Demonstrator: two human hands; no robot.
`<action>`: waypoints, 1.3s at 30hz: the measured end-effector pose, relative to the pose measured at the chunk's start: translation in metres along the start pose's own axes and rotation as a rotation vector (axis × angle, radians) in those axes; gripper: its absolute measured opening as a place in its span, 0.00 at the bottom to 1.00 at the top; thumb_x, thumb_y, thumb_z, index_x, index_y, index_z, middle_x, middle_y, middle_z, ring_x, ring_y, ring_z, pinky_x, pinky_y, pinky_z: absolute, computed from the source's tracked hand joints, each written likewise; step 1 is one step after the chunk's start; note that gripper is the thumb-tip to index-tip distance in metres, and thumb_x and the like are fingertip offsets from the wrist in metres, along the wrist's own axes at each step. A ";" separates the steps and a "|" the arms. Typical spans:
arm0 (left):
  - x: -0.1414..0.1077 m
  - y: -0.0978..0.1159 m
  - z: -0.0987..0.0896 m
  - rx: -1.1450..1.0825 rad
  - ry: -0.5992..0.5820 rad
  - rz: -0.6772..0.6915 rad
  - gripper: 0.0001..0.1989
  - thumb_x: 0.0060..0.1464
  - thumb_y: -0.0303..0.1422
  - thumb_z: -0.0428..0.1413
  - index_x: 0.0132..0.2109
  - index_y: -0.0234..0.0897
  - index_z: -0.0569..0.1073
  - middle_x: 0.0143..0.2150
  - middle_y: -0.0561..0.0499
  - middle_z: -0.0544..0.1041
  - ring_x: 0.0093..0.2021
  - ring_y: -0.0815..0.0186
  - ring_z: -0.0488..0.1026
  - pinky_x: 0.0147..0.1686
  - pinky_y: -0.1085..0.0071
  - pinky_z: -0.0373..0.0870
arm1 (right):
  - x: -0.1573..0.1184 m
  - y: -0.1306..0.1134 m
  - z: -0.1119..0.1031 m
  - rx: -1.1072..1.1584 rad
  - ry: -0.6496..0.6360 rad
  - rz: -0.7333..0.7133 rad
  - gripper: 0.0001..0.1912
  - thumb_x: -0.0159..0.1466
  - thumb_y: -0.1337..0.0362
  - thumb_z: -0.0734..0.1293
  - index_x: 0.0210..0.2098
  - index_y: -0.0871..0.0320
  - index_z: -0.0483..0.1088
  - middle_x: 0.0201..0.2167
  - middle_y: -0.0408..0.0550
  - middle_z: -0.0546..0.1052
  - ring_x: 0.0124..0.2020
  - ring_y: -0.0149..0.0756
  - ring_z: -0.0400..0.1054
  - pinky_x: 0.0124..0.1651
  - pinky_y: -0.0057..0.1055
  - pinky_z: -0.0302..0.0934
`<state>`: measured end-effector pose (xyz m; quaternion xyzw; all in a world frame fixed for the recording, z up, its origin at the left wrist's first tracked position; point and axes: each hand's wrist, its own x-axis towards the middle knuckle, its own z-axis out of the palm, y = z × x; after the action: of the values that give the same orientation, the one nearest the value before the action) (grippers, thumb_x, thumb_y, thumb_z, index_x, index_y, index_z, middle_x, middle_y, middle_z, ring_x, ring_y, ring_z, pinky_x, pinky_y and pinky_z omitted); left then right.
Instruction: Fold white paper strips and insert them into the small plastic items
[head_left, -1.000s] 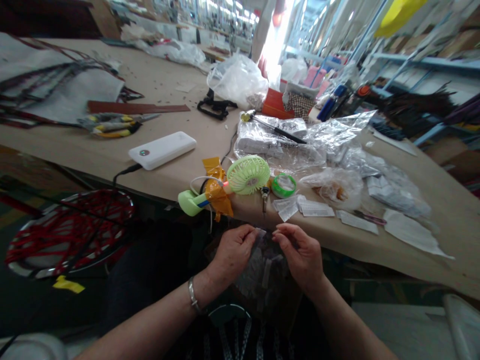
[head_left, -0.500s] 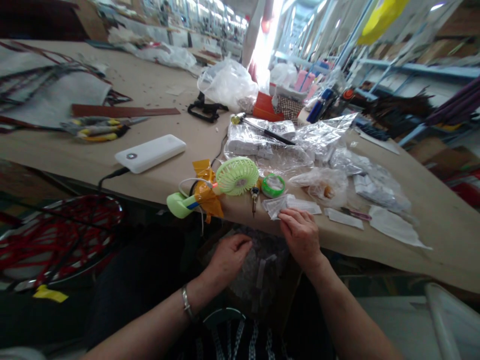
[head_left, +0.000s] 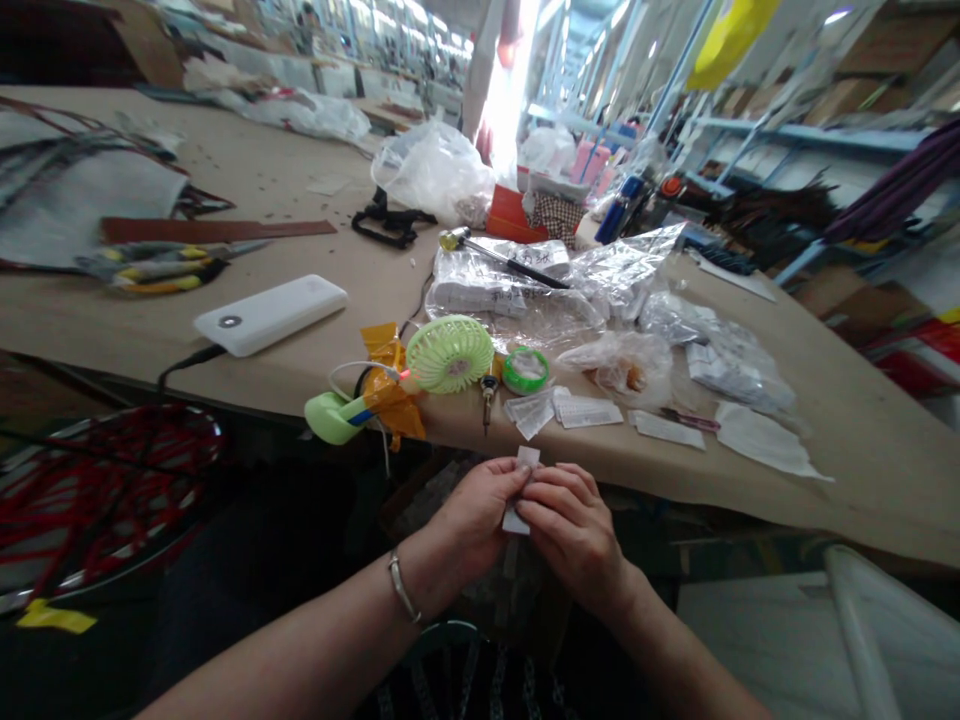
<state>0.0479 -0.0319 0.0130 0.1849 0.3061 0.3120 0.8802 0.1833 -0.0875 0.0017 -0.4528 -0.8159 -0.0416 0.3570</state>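
My left hand [head_left: 480,508] and my right hand [head_left: 571,520] meet just in front of the table edge. Between their fingers they pinch a small white paper strip [head_left: 528,456], whose ends stick out above and below; its middle is hidden by the fingers. Beyond them on the table lie flat white slips [head_left: 589,411] and a translucent packet [head_left: 531,412]. A thin pointed tool [head_left: 488,400] with a metal tip points over the edge, beside a round green container [head_left: 526,370] with whitish contents.
A green fan [head_left: 450,354] is fixed with brown tape [head_left: 397,405] at the table edge. A white power bank [head_left: 271,314] with a cable, pliers [head_left: 161,268], a small hammer [head_left: 502,258] and plastic bags [head_left: 637,362] lie around. A bin [head_left: 855,620] stands lower right.
My right hand has come back from the slips on the table and met my left hand. A small white strip is now held between them. The view has shifted slightly.
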 end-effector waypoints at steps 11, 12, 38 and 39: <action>-0.005 -0.006 -0.004 0.226 0.181 -0.073 0.08 0.54 0.31 0.54 0.40 0.31 0.70 0.23 0.50 0.74 0.20 0.69 0.72 0.21 0.75 0.67 | 0.002 0.062 -0.008 -0.459 -0.072 0.286 0.17 0.62 0.64 0.62 0.50 0.59 0.68 0.48 0.54 0.72 0.52 0.47 0.61 0.54 0.46 0.56; -0.004 -0.007 -0.005 0.222 0.182 -0.081 0.07 0.54 0.31 0.54 0.40 0.31 0.70 0.23 0.50 0.74 0.21 0.69 0.72 0.21 0.75 0.67 | 0.000 0.063 -0.007 -0.449 -0.047 0.275 0.15 0.63 0.65 0.62 0.48 0.58 0.69 0.47 0.53 0.73 0.51 0.45 0.62 0.54 0.45 0.56; -0.008 -0.004 0.000 0.008 -0.027 -0.082 0.03 0.42 0.23 0.59 0.28 0.26 0.74 0.24 0.48 0.73 0.21 0.73 0.69 0.19 0.78 0.62 | -0.009 -0.001 0.002 0.148 -0.086 -0.115 0.07 0.62 0.71 0.63 0.36 0.55 0.71 0.36 0.45 0.77 0.49 0.37 0.66 0.55 0.41 0.59; -0.008 -0.005 0.000 0.006 -0.012 -0.085 0.02 0.43 0.23 0.58 0.28 0.26 0.74 0.24 0.48 0.73 0.20 0.73 0.68 0.19 0.79 0.62 | -0.009 -0.003 0.002 0.158 -0.090 -0.114 0.08 0.61 0.72 0.63 0.37 0.55 0.71 0.36 0.45 0.77 0.49 0.37 0.66 0.55 0.41 0.59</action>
<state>0.0453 -0.0406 0.0142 0.1764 0.3094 0.2722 0.8939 0.1831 -0.0949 -0.0052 -0.3776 -0.8563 0.0227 0.3518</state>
